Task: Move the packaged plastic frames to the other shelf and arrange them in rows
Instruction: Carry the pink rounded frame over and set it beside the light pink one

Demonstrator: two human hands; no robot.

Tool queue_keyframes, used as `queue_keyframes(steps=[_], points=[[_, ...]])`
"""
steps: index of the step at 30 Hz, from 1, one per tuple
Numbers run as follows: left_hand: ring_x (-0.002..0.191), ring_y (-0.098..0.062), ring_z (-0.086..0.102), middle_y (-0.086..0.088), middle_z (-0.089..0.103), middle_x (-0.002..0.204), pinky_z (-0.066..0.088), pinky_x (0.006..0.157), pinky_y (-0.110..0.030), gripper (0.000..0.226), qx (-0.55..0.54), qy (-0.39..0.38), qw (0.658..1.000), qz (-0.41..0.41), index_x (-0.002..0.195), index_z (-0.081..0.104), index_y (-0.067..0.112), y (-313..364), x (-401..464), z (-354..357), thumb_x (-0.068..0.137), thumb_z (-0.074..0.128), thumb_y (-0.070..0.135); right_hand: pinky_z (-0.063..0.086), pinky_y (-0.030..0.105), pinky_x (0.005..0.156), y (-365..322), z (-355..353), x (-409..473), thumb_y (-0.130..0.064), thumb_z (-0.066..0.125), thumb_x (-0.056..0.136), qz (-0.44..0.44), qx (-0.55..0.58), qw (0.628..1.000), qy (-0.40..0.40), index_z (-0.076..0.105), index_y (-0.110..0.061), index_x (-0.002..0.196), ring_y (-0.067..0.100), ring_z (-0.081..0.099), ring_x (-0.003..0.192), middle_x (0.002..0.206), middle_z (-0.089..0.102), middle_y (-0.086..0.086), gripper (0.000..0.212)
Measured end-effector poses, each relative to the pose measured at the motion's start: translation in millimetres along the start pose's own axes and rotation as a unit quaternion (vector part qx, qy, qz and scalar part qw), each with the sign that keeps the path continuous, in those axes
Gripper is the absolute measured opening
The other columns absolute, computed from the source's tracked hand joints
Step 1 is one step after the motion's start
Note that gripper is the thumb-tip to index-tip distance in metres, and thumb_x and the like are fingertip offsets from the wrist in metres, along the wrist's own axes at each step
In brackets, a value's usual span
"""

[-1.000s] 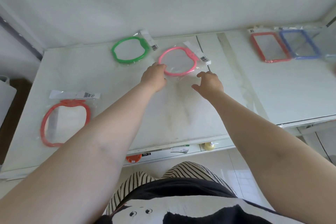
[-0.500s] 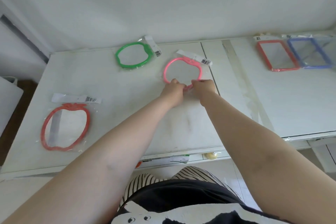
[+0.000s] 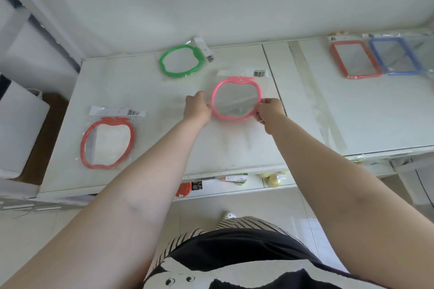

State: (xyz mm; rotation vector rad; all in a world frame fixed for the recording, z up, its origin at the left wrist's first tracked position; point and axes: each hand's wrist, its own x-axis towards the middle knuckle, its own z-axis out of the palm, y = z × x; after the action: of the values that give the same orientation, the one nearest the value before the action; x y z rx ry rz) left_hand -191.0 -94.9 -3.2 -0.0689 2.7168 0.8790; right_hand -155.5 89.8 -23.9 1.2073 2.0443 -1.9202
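Gripping the pink frame (image 3: 236,98) from both sides, left hand (image 3: 196,108) and right hand (image 3: 270,110) pinched on its rims, green frame (image 3: 181,61) behind it, red frame (image 3: 107,142) to its left on the white shelf (image 3: 145,91)

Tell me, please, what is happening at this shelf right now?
A person is handling packaged plastic frames on a white shelf. Both hands hold the pink apple-shaped frame by its sides: the left hand at its left edge, the right hand pinching its right edge. A green frame lies behind it and a red frame to the left, both untouched. On the neighbouring shelf to the right, a red rectangular frame and a blue one lie side by side.
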Motion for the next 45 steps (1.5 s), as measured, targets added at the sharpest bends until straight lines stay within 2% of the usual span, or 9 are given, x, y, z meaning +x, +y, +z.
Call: queue_keyframes(steps=[3, 5, 7, 11, 16, 20, 24, 41, 45], points=[[0.1, -0.026, 0.068, -0.019, 0.059, 0.126, 0.052, 0.093, -0.037, 0.024, -0.112, -0.032, 0.991, -0.063, 0.113, 0.059, 0.006, -9.1, -16.5, -5.0, 0.092, 0.056, 0.017, 0.035, 0.024, 0.05, 9.6, -12.4, -24.9, 0.005, 0.049, 0.084, -0.015, -0.001, 1.0, -0.02, 0.061, -0.009, 0.105, 0.013, 0.043, 0.042, 0.056, 0.055, 0.005, 0.028], [0.049, -0.01, 0.067, -0.011, 0.073, 0.076, 0.056, 0.061, -0.025, 0.017, -0.227, -0.057, 0.967, -0.097, 0.076, 0.056, 0.012, -14.0, -35.6, -5.3, 0.092, 0.057, 0.006, 0.038, 0.023, 0.052, 18.0, -20.6, -45.7, 0.002, 0.052, 0.087, -0.027, 0.026, 0.999, -0.025, 0.06, -0.008, 0.103, 0.008, 0.043, 0.033, 0.05, 0.055, 0.002, 0.02], [0.027, -0.001, 0.054, 0.002, 0.062, 0.041, 0.048, 0.038, -0.014, 0.011, -0.323, -0.082, 0.934, -0.125, 0.09, 0.061, 0.006, -19.7, -57.1, -4.4, 0.091, 0.056, -0.003, 0.043, 0.022, 0.053, 30.0, -28.8, -67.5, 0.002, 0.054, 0.089, -0.036, 0.057, 0.998, -0.017, 0.059, -0.008, 0.102, 0.007, 0.042, 0.031, 0.043, 0.055, -0.001, 0.017], [0.03, -0.001, 0.056, 0.002, 0.062, 0.042, 0.051, 0.042, -0.015, 0.032, -0.397, -0.121, 0.899, -0.139, 0.12, 0.058, -0.005, -29.5, -106.5, -2.0, 0.089, 0.059, -0.004, 0.047, 0.02, 0.05, 58.8, -43.2, -115.0, -0.001, 0.057, 0.09, -0.034, 0.083, 0.996, 0.023, 0.06, -0.008, 0.106, 0.008, 0.042, 0.035, 0.054, 0.053, 0.004, 0.018], [0.035, -0.004, 0.06, -0.004, 0.066, 0.065, 0.056, 0.06, -0.023, 0.032, -0.409, -0.142, 0.89, -0.144, 0.118, 0.059, -0.004, -41.6, -155.9, 12.0, 0.086, 0.063, -0.005, 0.041, 0.027, 0.054, 96.0, -61.1, -171.5, -0.004, 0.059, 0.087, -0.006, 0.094, 0.995, 0.033, 0.061, -0.012, 0.116, 0.017, 0.045, 0.05, 0.063, 0.055, 0.009, 0.03], [0.031, -0.003, 0.058, -0.008, 0.066, 0.081, 0.055, 0.051, -0.018, 0.019, -0.408, -0.15, 0.889, -0.142, 0.106, 0.063, -0.001, -35.5, -187.0, 21.6, 0.087, 0.063, -0.003, 0.042, 0.032, 0.07, 120.1, -79.5, -199.3, 0.0, 0.059, 0.081, 0.015, 0.104, 0.994, 0.023, 0.051, -0.015, 0.135, 0.025, 0.048, 0.075, 0.071, 0.058, 0.01, 0.056], [0.043, -0.009, 0.064, -0.016, 0.068, 0.094, 0.055, 0.052, -0.019, 0.03, -0.417, -0.152, 0.887, -0.124, 0.115, 0.061, -0.005, -17.9, -203.5, 33.1, 0.085, 0.064, -0.005, 0.054, 0.031, 0.079, 128.5, -106.6, -215.3, 0.003, 0.059, 0.085, 0.003, 0.132, 0.99, 0.039, 0.048, -0.013, 0.138, 0.021, 0.056, 0.068, 0.078, 0.063, 0.011, 0.056], [0.062, -0.011, 0.062, 0.003, 0.068, 0.056, 0.055, 0.078, -0.026, 0.021, -0.375, -0.221, 0.894, -0.102, 0.105, 0.066, 0.007, 151.2, -299.3, 188.2, 0.085, 0.066, 0.0, 0.058, 0.024, 0.075, 180.1, -342.0, -210.7, 0.003, 0.064, 0.083, -0.002, 0.143, 0.978, 0.154, 0.057, 0.005, 0.12, 0.015, 0.064, 0.063, 0.08, 0.063, 0.007, 0.037], [0.062, -0.011, 0.062, -0.003, 0.064, 0.074, 0.055, 0.061, -0.016, 0.03, -0.387, -0.221, 0.89, -0.092, 0.115, 0.063, 0.001, 188.7, -314.6, 222.5, 0.086, 0.065, -0.002, 0.06, 0.026, 0.076, 184.8, -393.1, -202.1, 0.001, 0.065, 0.085, -0.012, 0.148, 0.978, 0.147, 0.059, 0.002, 0.112, 0.017, 0.065, 0.067, 0.084, 0.063, 0.008, 0.028]])
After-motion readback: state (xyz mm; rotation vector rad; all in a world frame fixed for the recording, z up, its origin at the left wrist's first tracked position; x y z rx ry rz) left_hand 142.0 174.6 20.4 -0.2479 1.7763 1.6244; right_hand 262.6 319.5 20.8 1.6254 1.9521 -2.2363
